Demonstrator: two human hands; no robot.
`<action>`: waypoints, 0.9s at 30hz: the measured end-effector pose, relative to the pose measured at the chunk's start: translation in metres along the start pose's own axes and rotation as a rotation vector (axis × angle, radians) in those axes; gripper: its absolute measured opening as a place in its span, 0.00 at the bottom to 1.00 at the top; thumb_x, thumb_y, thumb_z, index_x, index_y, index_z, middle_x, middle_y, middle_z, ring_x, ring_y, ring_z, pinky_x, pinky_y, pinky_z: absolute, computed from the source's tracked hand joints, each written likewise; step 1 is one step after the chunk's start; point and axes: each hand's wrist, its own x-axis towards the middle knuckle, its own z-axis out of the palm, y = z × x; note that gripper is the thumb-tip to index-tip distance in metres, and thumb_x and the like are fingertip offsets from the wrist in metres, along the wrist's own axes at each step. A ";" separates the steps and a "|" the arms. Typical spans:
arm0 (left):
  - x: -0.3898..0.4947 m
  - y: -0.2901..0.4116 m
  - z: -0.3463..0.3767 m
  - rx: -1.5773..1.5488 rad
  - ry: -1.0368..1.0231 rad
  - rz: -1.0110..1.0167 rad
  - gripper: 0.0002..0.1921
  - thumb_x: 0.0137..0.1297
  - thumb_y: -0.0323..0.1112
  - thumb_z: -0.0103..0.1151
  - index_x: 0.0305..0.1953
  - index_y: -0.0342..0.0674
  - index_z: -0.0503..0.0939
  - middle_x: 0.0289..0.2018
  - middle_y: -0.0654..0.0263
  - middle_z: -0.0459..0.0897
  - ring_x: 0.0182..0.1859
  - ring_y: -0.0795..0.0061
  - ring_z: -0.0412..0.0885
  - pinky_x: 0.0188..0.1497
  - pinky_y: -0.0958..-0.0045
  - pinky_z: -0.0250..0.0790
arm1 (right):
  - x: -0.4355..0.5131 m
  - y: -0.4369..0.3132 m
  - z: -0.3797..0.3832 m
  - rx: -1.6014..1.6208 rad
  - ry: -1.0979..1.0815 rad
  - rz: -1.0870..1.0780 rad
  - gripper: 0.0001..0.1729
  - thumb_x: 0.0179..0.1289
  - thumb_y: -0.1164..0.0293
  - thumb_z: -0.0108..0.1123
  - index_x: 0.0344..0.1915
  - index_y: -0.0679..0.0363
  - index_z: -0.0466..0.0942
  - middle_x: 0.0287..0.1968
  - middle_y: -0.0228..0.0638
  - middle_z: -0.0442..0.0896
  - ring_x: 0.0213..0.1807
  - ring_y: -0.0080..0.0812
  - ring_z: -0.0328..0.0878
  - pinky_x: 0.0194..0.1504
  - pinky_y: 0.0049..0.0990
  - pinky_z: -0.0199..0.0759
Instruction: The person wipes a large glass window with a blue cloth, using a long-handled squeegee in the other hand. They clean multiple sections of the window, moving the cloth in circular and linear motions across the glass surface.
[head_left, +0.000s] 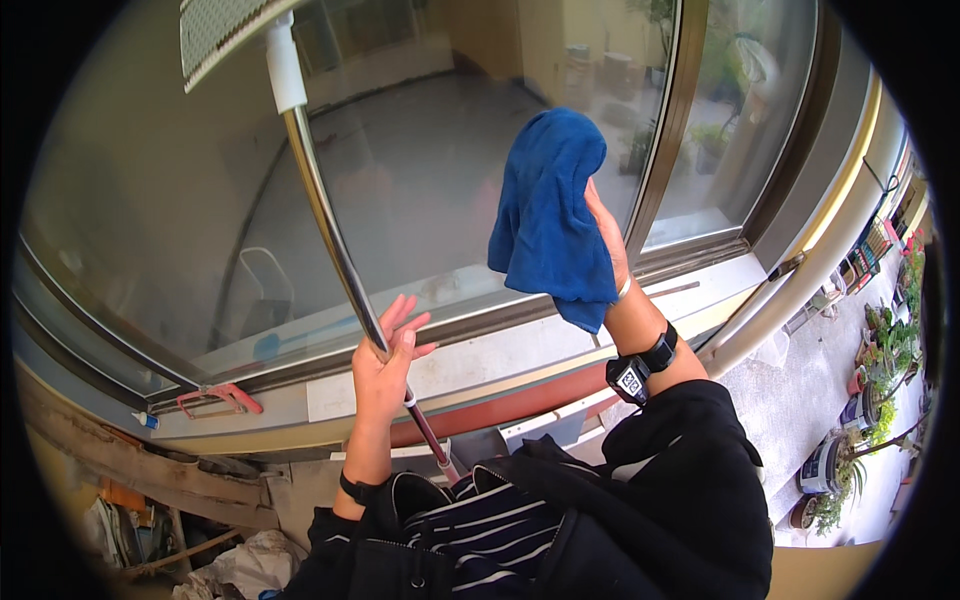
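My left hand (382, 367) is around the metal pole (330, 217) of a flat mop, the pole lying between thumb and index finger while the other fingers spread loosely. At the pole's top end, a white joint carries the flat mop head (221, 34), partly cut off by the upper edge of view. The pole's lower end runs down in front of my jacket. A blue cloth (551, 217) drapes over my right hand (611, 236), raised before the window glass (420, 172). Most of that hand's fingers are hidden by the cloth; whether it touches the glass I cannot tell.
Along the window runs a pale sill (465, 352). A red-framed hacksaw (229, 400) and a small bottle (147, 420) lie at its left. A white pipe (806, 277) curves up at right, with potted plants (821, 469) beyond. Wooden boards (150, 465) are at lower left.
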 end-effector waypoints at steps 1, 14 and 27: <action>0.001 0.001 0.001 0.010 -0.021 0.001 0.26 0.79 0.27 0.50 0.74 0.30 0.62 0.70 0.42 0.69 0.65 0.52 0.78 0.54 0.61 0.84 | -0.004 0.005 -0.003 0.063 -0.003 0.031 0.27 0.84 0.55 0.43 0.76 0.49 0.63 0.70 0.39 0.75 0.66 0.44 0.77 0.67 0.45 0.74; 0.022 0.011 0.042 -0.007 -0.120 0.069 0.26 0.75 0.40 0.63 0.67 0.30 0.74 0.39 0.62 0.84 0.29 0.81 0.80 0.28 0.82 0.64 | -0.033 0.056 0.031 -0.281 0.142 0.081 0.29 0.85 0.55 0.40 0.79 0.49 0.55 0.70 0.40 0.73 0.62 0.40 0.80 0.63 0.41 0.78; 0.044 0.010 0.041 0.045 0.180 -0.001 0.12 0.69 0.35 0.70 0.45 0.34 0.81 0.20 0.75 0.75 0.20 0.88 0.69 0.22 0.81 0.60 | -0.031 0.066 0.019 -0.355 0.150 0.064 0.36 0.81 0.66 0.53 0.81 0.57 0.52 0.77 0.41 0.63 0.75 0.34 0.65 0.74 0.35 0.62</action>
